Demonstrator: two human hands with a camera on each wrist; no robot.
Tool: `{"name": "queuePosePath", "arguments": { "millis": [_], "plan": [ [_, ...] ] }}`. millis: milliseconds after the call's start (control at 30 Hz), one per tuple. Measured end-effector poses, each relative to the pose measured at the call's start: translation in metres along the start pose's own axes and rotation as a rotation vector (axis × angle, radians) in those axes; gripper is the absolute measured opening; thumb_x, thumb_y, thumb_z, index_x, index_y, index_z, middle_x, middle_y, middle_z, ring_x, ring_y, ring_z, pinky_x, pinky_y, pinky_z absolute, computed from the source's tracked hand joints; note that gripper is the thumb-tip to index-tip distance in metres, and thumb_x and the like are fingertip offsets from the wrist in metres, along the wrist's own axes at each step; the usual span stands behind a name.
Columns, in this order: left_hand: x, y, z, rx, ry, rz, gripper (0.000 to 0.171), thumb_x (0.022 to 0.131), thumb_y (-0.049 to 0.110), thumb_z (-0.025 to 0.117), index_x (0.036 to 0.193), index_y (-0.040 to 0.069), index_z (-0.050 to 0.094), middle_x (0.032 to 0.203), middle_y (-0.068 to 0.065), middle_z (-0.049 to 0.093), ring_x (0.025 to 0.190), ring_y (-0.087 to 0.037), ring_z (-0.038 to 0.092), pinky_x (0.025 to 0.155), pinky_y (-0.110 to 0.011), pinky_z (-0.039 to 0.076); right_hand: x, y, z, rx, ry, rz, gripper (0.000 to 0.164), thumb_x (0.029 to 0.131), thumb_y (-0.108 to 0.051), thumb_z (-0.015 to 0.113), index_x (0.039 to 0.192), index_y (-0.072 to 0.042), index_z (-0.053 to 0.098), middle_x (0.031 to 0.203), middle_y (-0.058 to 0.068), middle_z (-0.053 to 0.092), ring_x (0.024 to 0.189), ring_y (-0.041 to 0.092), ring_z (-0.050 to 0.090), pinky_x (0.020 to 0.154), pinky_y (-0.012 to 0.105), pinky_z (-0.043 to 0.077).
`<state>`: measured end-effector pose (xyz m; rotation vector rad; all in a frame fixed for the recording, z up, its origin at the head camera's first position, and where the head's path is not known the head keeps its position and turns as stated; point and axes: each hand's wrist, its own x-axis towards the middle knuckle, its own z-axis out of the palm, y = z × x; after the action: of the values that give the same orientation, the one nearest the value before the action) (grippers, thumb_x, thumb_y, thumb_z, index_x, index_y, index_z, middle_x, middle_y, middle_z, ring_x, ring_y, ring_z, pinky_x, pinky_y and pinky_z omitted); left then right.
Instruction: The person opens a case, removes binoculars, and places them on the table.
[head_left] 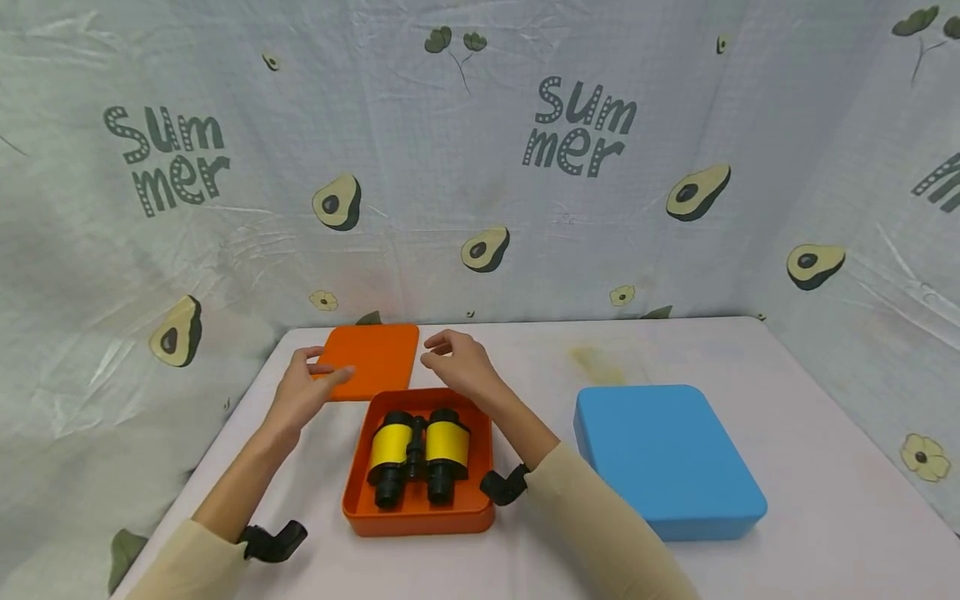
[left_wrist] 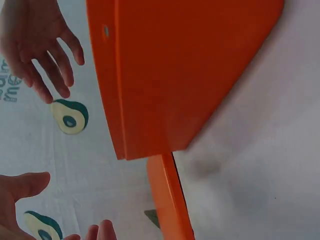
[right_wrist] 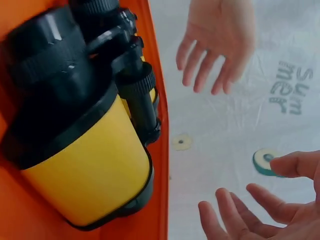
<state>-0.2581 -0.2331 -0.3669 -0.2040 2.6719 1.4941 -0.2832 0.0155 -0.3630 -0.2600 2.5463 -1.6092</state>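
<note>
Black and yellow binoculars [head_left: 417,454] lie inside an orange open box [head_left: 420,523]; the right wrist view shows one yellow barrel [right_wrist: 95,165] up close. Behind the box is a flat orange lid [head_left: 378,354] on the table. My left hand [head_left: 300,390] hovers by the lid's left side, fingers spread and thumb overlapping it in the head view, with nothing held. Beyond the box's back right corner, my right hand [head_left: 463,365] is raised with loosely bent fingers, also holding nothing. The right wrist view has both hands apart from the box, palms partly visible.
A blue closed box [head_left: 667,458] stands on the white table [head_left: 525,358] to the right, beside my right forearm. A printed sheet [head_left: 420,167] hangs behind the table. Black wrist camera mounts [head_left: 273,543] stick out from both forearms.
</note>
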Motion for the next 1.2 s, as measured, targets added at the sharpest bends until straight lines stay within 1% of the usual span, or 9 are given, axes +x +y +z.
{"name": "queuePosePath", "arguments": {
  "millis": [133,300,400,600,733,867,967,1100,1200],
  "plan": [
    [-0.013,0.010,0.008,-0.023,-0.017,0.044,0.085,0.103,0.037,0.059,0.164,0.003,0.010,0.157,-0.028,0.036,0.137,-0.043,0.046,0.117,-0.059,0.041,-0.017,0.001,-0.005,-0.034,-0.015,-0.018,0.033,0.102,-0.027,0.062,0.132,-0.014,0.064,0.132,0.009,0.068,0.120,0.029,0.064,0.104,0.047,0.057],
    [-0.029,0.018,0.017,-0.042,-0.042,0.099,0.081,0.104,0.034,0.060,0.162,0.001,0.015,0.152,-0.027,0.040,0.129,-0.040,0.055,0.112,-0.050,0.050,-0.037,0.002,-0.010,-0.025,-0.044,-0.024,0.037,0.102,-0.026,0.062,0.137,-0.015,0.061,0.135,0.010,0.066,0.123,0.028,0.064,0.104,0.046,0.058],
    [-0.040,0.020,0.022,-0.046,-0.075,0.117,0.080,0.104,0.036,0.062,0.162,0.003,0.018,0.151,-0.025,0.042,0.127,-0.040,0.058,0.111,-0.049,0.051,-0.046,0.004,-0.011,-0.035,-0.081,-0.020,0.044,0.102,-0.024,0.062,0.144,-0.015,0.056,0.141,0.011,0.062,0.128,0.029,0.063,0.106,0.047,0.056],
    [-0.053,0.020,0.028,-0.027,-0.173,0.111,0.079,0.102,0.040,0.064,0.161,0.007,0.024,0.156,-0.023,0.041,0.136,-0.041,0.053,0.117,-0.063,0.040,-0.060,0.009,-0.005,-0.079,-0.140,-0.029,0.057,0.101,-0.022,0.066,0.154,-0.015,0.046,0.153,0.015,0.054,0.136,0.032,0.058,0.111,0.052,0.052],
    [-0.061,0.020,0.034,-0.038,-0.219,0.106,0.077,0.102,0.038,0.063,0.161,0.008,0.024,0.158,-0.023,0.039,0.142,-0.043,0.047,0.119,-0.065,0.037,-0.069,0.009,-0.005,-0.096,-0.145,-0.019,0.060,0.100,-0.021,0.067,0.155,-0.015,0.044,0.154,0.015,0.053,0.138,0.033,0.056,0.112,0.054,0.050],
    [-0.068,0.019,0.038,-0.029,-0.246,0.085,0.077,0.102,0.038,0.062,0.161,0.008,0.022,0.162,-0.022,0.035,0.146,-0.046,0.039,0.118,-0.067,0.036,-0.076,0.011,-0.003,-0.086,-0.159,-0.013,0.062,0.098,-0.020,0.069,0.155,-0.014,0.044,0.154,0.016,0.052,0.141,0.035,0.054,0.112,0.056,0.049],
    [-0.072,0.018,0.041,-0.014,-0.259,0.070,0.077,0.102,0.038,0.062,0.161,0.008,0.022,0.163,-0.023,0.033,0.148,-0.048,0.036,0.117,-0.067,0.038,-0.081,0.013,-0.002,-0.077,-0.167,0.001,0.065,0.097,-0.022,0.071,0.155,-0.014,0.044,0.155,0.016,0.051,0.141,0.036,0.052,0.112,0.058,0.048],
    [-0.075,0.016,0.045,0.010,-0.275,0.059,0.079,0.102,0.036,0.063,0.162,0.008,0.020,0.165,-0.026,0.028,0.149,-0.052,0.034,0.115,-0.067,0.040,-0.085,0.015,0.002,-0.081,-0.176,0.019,0.067,0.097,-0.024,0.070,0.156,-0.011,0.041,0.154,0.016,0.052,0.135,0.035,0.055,0.112,0.061,0.048],
    [-0.077,0.015,0.049,0.032,-0.298,0.054,0.084,0.101,0.035,0.064,0.164,0.007,0.016,0.167,-0.028,0.023,0.150,-0.055,0.031,0.116,-0.069,0.038,-0.086,0.017,0.005,-0.074,-0.177,0.037,0.068,0.098,-0.024,0.068,0.157,-0.009,0.038,0.154,0.018,0.052,0.131,0.035,0.058,0.111,0.062,0.047]
  ]
}}
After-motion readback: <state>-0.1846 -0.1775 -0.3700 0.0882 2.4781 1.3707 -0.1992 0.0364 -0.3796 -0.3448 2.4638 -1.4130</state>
